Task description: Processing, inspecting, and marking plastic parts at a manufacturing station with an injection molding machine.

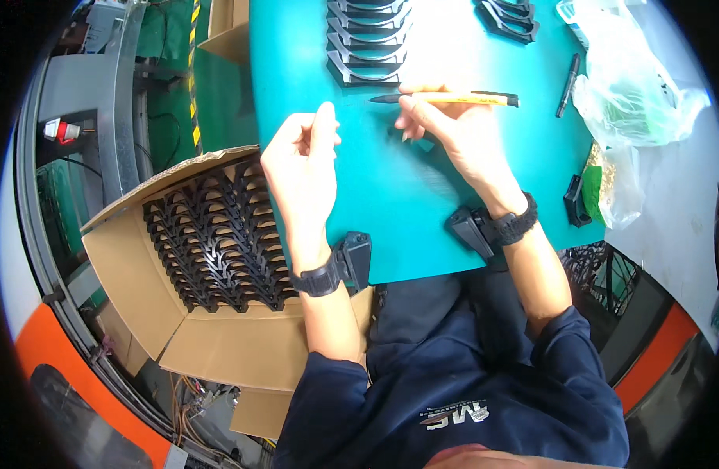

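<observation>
Honestly can't tell if the left hand [303, 160] has anything tucked in those curled fingers. Lettering on the slim yellow pen with black ends [457, 98] is way too tiny to read. The left forearm [328, 322] hides part of the open brown cardboard box [227, 344], and the column of black curved plastic brackets [367, 44] runs off the top edge.

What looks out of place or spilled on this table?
A lone black part sits near the right edge of the green table, beside the plastic bags, away from the rows of black parts at the far side, so it looks stray. I see no spill.
</observation>
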The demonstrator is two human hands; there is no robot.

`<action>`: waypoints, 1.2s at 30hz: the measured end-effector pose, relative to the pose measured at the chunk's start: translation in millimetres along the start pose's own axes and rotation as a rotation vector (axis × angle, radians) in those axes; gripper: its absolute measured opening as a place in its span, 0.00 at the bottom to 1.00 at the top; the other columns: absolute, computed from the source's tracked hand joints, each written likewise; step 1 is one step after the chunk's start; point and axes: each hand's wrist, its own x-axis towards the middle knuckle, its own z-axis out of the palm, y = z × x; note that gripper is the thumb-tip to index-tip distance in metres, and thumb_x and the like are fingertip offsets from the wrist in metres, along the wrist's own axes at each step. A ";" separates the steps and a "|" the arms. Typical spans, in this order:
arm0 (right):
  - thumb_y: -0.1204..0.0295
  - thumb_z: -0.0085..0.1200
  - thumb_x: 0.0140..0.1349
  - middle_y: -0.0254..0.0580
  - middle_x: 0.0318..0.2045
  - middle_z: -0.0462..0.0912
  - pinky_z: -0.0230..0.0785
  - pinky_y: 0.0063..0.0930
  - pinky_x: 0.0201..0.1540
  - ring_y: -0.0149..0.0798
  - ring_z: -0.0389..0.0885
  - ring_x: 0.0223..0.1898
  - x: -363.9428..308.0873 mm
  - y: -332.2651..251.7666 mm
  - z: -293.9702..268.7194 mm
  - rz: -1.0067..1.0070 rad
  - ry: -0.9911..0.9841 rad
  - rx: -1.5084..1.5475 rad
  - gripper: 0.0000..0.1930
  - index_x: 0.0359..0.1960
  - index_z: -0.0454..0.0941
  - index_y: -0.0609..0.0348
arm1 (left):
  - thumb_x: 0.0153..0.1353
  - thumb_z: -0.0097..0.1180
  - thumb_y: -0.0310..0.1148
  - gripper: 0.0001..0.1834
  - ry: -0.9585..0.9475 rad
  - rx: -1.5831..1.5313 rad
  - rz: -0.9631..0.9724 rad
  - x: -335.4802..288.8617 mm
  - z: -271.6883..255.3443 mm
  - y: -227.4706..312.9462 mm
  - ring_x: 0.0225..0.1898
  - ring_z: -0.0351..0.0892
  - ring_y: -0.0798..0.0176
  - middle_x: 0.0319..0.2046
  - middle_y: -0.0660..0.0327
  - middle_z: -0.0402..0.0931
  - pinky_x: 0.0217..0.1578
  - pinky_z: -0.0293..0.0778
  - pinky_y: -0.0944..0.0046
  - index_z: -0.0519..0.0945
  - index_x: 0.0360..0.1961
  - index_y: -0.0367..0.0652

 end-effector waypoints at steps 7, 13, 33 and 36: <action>0.78 0.58 0.61 0.32 0.30 0.79 0.68 0.16 0.33 0.22 0.75 0.29 6.2 13.7 9.5 -0.163 0.048 -0.270 0.06 0.39 0.78 0.63 | 0.65 0.59 0.33 0.12 0.017 -0.016 0.027 1.3 5.3 -3.5 0.21 0.68 0.79 0.22 0.67 0.76 0.24 0.62 0.78 0.79 0.26 0.37; 0.81 0.59 0.59 0.31 0.30 0.78 0.62 0.12 0.27 0.18 0.72 0.25 6.3 12.5 9.7 -0.171 0.043 -0.314 0.06 0.37 0.78 0.63 | 0.65 0.59 0.32 0.11 0.037 0.041 -0.020 3.2 5.6 -5.5 0.21 0.69 0.79 0.22 0.66 0.76 0.23 0.63 0.78 0.78 0.26 0.37; 0.77 0.61 0.55 0.38 0.26 0.81 0.71 0.21 0.29 0.29 0.78 0.25 11.3 8.2 12.6 -0.220 0.077 -0.468 0.06 0.33 0.79 0.63 | 0.65 0.57 0.29 0.11 0.045 0.115 0.031 4.5 5.2 -5.8 0.21 0.70 0.78 0.22 0.63 0.77 0.23 0.64 0.77 0.77 0.25 0.36; 0.77 0.61 0.55 0.38 0.27 0.81 0.72 0.21 0.30 0.29 0.78 0.25 11.6 9.4 12.3 -0.234 0.072 -0.468 0.06 0.34 0.79 0.63 | 0.66 0.57 0.30 0.11 0.048 0.111 0.030 3.4 5.4 -7.0 0.21 0.70 0.78 0.23 0.63 0.77 0.24 0.65 0.77 0.77 0.26 0.36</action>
